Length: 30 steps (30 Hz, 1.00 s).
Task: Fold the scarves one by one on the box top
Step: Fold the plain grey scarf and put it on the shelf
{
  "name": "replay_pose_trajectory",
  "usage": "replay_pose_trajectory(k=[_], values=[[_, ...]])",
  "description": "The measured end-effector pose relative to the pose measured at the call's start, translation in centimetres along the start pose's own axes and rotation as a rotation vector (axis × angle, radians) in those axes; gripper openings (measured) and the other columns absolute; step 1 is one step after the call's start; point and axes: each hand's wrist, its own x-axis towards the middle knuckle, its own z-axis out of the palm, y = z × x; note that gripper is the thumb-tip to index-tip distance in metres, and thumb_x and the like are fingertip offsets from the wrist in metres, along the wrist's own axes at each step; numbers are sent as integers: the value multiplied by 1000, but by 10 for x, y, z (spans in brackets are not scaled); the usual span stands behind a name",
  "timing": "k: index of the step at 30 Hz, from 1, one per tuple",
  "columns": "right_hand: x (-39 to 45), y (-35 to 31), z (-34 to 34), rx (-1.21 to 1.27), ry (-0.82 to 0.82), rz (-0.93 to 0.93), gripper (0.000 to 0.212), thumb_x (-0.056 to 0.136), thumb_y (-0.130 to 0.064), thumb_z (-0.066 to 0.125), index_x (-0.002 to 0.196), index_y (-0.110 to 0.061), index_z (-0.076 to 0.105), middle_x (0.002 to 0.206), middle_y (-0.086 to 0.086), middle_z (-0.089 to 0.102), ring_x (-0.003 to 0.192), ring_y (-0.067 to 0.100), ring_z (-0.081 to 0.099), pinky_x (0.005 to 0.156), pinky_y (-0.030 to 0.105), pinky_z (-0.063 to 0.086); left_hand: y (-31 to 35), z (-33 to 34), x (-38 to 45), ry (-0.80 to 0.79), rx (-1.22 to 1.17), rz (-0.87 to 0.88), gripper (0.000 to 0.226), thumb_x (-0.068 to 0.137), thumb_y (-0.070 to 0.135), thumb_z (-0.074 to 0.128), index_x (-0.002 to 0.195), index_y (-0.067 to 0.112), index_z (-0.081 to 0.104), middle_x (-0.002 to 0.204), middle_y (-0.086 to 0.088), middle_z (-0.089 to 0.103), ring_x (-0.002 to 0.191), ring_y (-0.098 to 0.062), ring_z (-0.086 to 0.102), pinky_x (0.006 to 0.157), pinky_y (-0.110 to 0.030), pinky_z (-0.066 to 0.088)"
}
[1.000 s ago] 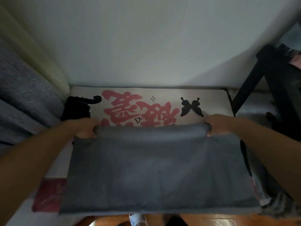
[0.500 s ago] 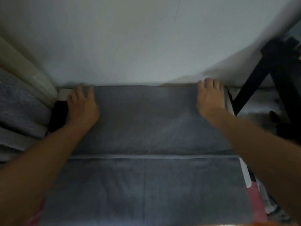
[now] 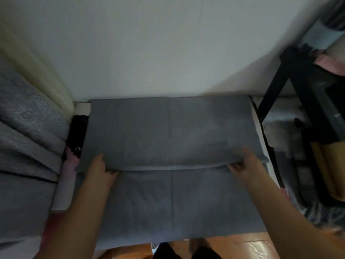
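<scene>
A grey scarf (image 3: 168, 131) lies spread over the box top (image 3: 83, 107), reaching the wall at the back, with its near part hanging over the front edge. A folded upper layer ends in a fold line across the middle. My left hand (image 3: 99, 171) grips that fold at its left end, thumb on top and fingers tucked under. At the right end my right hand (image 3: 244, 165) holds the fold the same way. A black folded cloth (image 3: 77, 135) lies along the box's left edge.
A white wall stands right behind the box. Grey bedding (image 3: 28, 139) and a cream curtain (image 3: 46, 71) crowd the left side. A black metal frame (image 3: 298, 113) with stored items stands at the right. Wooden floor (image 3: 233, 247) shows below.
Both hands carried the scarf's edge to the wall and pressed it flat there. They have since drawn back toward me and now grip the middle fold line.
</scene>
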Motion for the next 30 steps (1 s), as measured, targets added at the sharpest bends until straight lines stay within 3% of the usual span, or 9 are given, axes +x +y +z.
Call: replay_pose_trajectory(k=[3, 5, 8, 13, 17, 21, 25, 27, 30], values=[[-1, -18, 18, -29, 32, 27, 13, 101, -21, 57, 112, -18, 51, 109, 4, 58, 105, 24, 57, 85, 34, 56, 16, 13, 4, -17, -32, 19, 44, 108, 24, 35, 150, 14, 44, 153, -6, 47, 143, -28, 43, 106, -47, 46], [6, -31, 17, -36, 34, -33, 22, 93, -15, 64, 113, -17, 55, 127, 3, 59, 114, 26, 59, 74, 28, 59, 24, 9, 6, -60, -163, 56, 41, 109, 21, 35, 146, 19, 49, 150, -4, 51, 141, -28, 44, 101, -50, 46], [13, -38, -11, 99, 83, -163, 40, 90, -12, 69, 127, -23, 59, 117, 3, 67, 88, 23, 67, 59, 41, 59, 32, -9, -22, -31, -243, 144, 39, 105, 15, 47, 144, 18, 51, 144, -4, 57, 131, -25, 53, 100, -45, 51], [-36, 6, -86, 89, 164, -233, 35, 90, -9, 71, 123, -16, 62, 110, 5, 70, 85, 21, 69, 48, 33, 57, -7, -90, -43, -6, -176, 128, 27, 100, 13, 57, 127, 19, 62, 119, 1, 67, 110, -22, 62, 90, -43, 55], [-50, 68, -144, 4, 191, -206, 15, 94, -4, 64, 96, -19, 61, 108, 3, 67, 83, 16, 62, 44, 25, 55, -58, -162, -31, 131, -97, 2, 47, 98, 13, 59, 144, 19, 52, 138, -2, 59, 124, -27, 55, 101, -50, 48], [-43, 101, -176, -144, 277, -198, 26, 87, 5, 67, 109, -7, 61, 121, 17, 62, 96, 32, 64, 56, 34, 60, -85, -210, -29, 240, 99, 117, 57, 82, 8, 69, 138, 12, 56, 132, -5, 63, 117, -29, 62, 79, -42, 56], [-72, 89, -173, -684, 616, -582, 55, 70, -3, 57, 125, -4, 56, 119, 27, 59, 112, 44, 57, 91, 45, 47, -74, -188, -65, 581, 827, 645, 63, 73, 8, 71, 133, 4, 54, 130, -27, 57, 118, -43, 53, 97, -52, 45], [-75, 73, -143, -948, 576, -887, 58, 70, 2, 59, 127, -1, 58, 117, 30, 58, 110, 44, 52, 94, 47, 40, -59, -147, -73, 393, 1144, 978, 58, 73, 4, 70, 130, 6, 57, 125, -25, 59, 116, -43, 51, 101, -52, 43], [-42, 44, -66, -1360, 143, -1163, 58, 67, 12, 65, 124, 3, 60, 113, 31, 61, 103, 51, 56, 92, 52, 43, -33, -62, -55, -64, 1320, 1134, 52, 86, 0, 64, 137, 6, 56, 133, -20, 57, 124, -40, 50, 108, -50, 40]])
